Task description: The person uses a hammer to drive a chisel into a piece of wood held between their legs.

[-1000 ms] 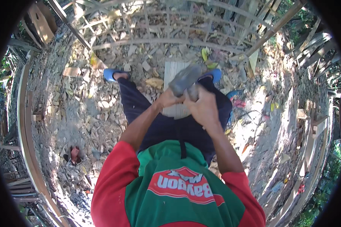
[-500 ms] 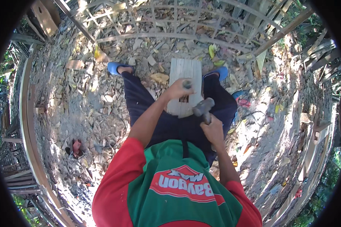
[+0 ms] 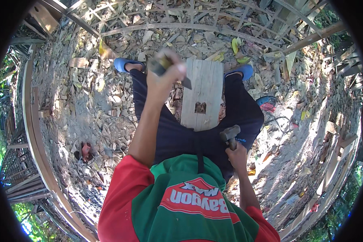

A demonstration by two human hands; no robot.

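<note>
My left hand [image 3: 165,76] is raised left of the wooden board and blurred by motion. Its fingers are closed round a chisel [image 3: 186,83], whose flat dark blade points down and right by the board's left edge. My right hand [image 3: 236,156] grips the short handle of a hammer [image 3: 230,132], its metal head above my right thigh, apart from the board. Between my legs lies the pale wooden board [image 3: 201,82]. A rough square hole [image 3: 200,107] is cut into its near part, with dark, splintered bits inside.
A wooden lattice frame [image 3: 161,26] stands beyond the board. Dry leaves and wood chips [image 3: 109,97] litter the ground. My feet wear blue shoes [image 3: 127,65] on both sides of the board. Long curved-looking timber [image 3: 30,121] runs along the left.
My left hand has lifted the chisel off the hole and swung it away to the far left. My right hand has drawn the hammer back toward me and rightward.
</note>
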